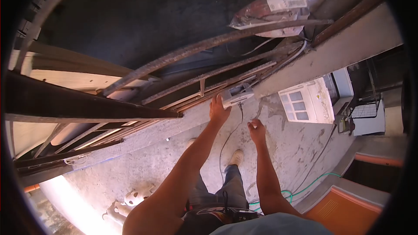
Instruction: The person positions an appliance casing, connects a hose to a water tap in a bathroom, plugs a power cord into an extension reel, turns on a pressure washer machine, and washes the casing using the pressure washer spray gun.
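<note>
Your floor (148, 161) is bare concrete, darkly stained right of centre. On it you have a dark cord (220, 152) curving down the middle, a green hose (318, 178) looped lower right, your pale shoe (236, 158) and spotted animals (137, 196) lower left.

Camera: I have one view, worn on the person's head, looking forward and steeply down.
Lens: wide; a dark round border cuts the corners, and straight edges near it bow.
Hands: I see the left hand (220, 109) and right hand (257, 129) from above, near mid-frame, arms entering from the bottom.
Body: jeans (233, 187) and a shoe (237, 157) appear below the hands, seen almost straight down.
Floor: the concrete (209, 146) lies farther from the lens than the hands.
Metal bars: the curved bar (174, 58) crosses the upper view.
Cabinet: the white cabinet (307, 101) sits right of centre, appearing tilted.
</note>
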A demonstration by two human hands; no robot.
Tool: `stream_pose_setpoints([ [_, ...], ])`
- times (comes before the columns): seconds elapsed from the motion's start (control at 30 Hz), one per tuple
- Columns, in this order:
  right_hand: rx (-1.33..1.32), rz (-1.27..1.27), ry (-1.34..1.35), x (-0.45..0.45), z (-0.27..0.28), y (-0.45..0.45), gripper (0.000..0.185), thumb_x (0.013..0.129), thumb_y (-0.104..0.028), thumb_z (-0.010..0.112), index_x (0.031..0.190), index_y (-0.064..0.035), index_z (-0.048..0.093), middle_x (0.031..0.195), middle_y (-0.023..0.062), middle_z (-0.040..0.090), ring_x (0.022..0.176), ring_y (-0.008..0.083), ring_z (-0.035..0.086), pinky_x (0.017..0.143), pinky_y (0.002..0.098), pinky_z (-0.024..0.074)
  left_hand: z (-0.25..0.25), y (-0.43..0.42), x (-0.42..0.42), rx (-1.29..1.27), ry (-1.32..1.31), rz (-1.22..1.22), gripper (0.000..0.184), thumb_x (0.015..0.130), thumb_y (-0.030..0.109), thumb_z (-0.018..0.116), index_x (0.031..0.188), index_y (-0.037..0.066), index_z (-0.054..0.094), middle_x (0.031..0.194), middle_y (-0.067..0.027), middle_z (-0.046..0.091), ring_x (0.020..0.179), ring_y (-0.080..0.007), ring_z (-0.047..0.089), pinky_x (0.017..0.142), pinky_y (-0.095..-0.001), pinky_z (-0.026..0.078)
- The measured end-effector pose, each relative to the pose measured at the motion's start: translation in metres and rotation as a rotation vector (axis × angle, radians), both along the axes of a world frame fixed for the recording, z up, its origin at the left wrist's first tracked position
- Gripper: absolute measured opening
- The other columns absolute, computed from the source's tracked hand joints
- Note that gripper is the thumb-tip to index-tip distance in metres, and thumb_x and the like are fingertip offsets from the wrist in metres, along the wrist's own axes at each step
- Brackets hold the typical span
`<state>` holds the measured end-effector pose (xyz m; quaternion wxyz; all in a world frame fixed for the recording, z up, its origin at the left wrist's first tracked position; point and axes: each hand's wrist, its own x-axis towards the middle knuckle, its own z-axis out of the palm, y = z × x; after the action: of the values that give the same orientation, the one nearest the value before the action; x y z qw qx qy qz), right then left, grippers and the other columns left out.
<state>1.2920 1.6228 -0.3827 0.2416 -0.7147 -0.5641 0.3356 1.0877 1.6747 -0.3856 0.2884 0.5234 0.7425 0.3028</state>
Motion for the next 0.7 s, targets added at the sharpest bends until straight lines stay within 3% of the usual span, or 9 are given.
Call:
stream_pose_setpoints([
  [0.07, -0.039, -0.049, 0.008, -0.002, 0.004, -0.003, 0.037, 0.076, -0.025, 0.064, 0.102, 0.0009, 0.058, 0.098, 0.0203, 0.063, 0.093, 0.0336, 0.061, 0.080, 0.0374, 0.0468, -0.007, -0.023, -0.007, 0.018, -0.001, -0.004, 0.071, 0.068, 0.023, 0.071, 0.128, 0.005, 0.037, 0.134, -0.0210, 0.034, 0.118, -0.0395, 0.038, 0.096, -0.0436, 0.037],
  [0.23, -0.066, -0.038, -0.067, 0.013, -0.006, -0.029, 0.034, 0.077, -0.027, 0.063, 0.097, -0.0003, 0.060, 0.090, 0.0187, 0.064, 0.087, 0.0306, 0.062, 0.077, 0.0356, 0.0474, -0.044, -0.124, -0.056, -0.138, -0.052, 0.075, 0.066, 0.069, 0.031, 0.070, 0.120, -0.004, 0.045, 0.126, -0.0276, 0.042, 0.119, -0.0384, 0.039, 0.100, -0.0414, 0.034],
  [0.33, -0.113, 0.237, -0.356, 0.050, -0.043, -0.062, 0.039, 0.078, -0.034, 0.056, 0.095, 0.0009, 0.061, 0.090, 0.0209, 0.063, 0.090, 0.0377, 0.058, 0.081, 0.0421, 0.0449, -0.061, -0.218, -0.110, -0.447, 0.030, 0.157, 0.070, 0.068, 0.035, 0.069, 0.124, 0.001, 0.044, 0.127, -0.0212, 0.043, 0.119, -0.0364, 0.040, 0.101, -0.0408, 0.033],
  [0.43, -0.287, 0.145, -0.339, 0.061, -0.004, -0.098, 0.037, 0.079, -0.035, 0.055, 0.085, 0.0004, 0.063, 0.091, 0.0212, 0.062, 0.090, 0.0379, 0.058, 0.081, 0.0431, 0.0448, -0.033, -0.291, -0.162, -0.856, 0.118, 0.341, 0.063, 0.065, 0.031, 0.067, 0.118, 0.002, 0.048, 0.124, -0.0202, 0.045, 0.115, -0.0366, 0.044, 0.094, -0.0436, 0.040],
  [0.6, -0.308, 0.196, -0.446, 0.092, 0.003, -0.163, 0.037, 0.080, -0.035, 0.051, 0.078, 0.0003, 0.064, 0.087, 0.0234, 0.062, 0.080, 0.0407, 0.059, 0.075, 0.0456, 0.0471, -0.008, -0.361, -0.227, -0.899, 0.163, 0.585, 0.057, 0.062, 0.025, 0.063, 0.111, -0.001, 0.050, 0.115, -0.0232, 0.048, 0.108, -0.0391, 0.048, 0.093, -0.0450, 0.040],
  [0.67, -0.269, 0.448, -0.606, 0.109, -0.017, -0.188, 0.041, 0.080, -0.036, 0.047, 0.076, 0.0014, 0.064, 0.086, 0.0246, 0.062, 0.082, 0.0412, 0.058, 0.078, 0.0454, 0.0462, 0.000, -0.363, -0.244, -0.890, 0.142, 0.684, 0.058, 0.062, 0.025, 0.064, 0.111, -0.002, 0.050, 0.112, -0.0233, 0.050, 0.107, -0.0391, 0.050, 0.092, -0.0448, 0.041],
  [0.7, -0.253, 0.442, -0.603, 0.114, -0.026, -0.200, 0.041, 0.080, -0.036, 0.047, 0.076, 0.0014, 0.064, 0.086, 0.0246, 0.062, 0.082, 0.0412, 0.058, 0.078, 0.0454, 0.0462, 0.006, -0.361, -0.249, -0.849, 0.099, 0.704, 0.060, 0.062, 0.027, 0.065, 0.111, -0.003, 0.049, 0.113, -0.0255, 0.049, 0.107, -0.0399, 0.049, 0.093, -0.0452, 0.041],
])
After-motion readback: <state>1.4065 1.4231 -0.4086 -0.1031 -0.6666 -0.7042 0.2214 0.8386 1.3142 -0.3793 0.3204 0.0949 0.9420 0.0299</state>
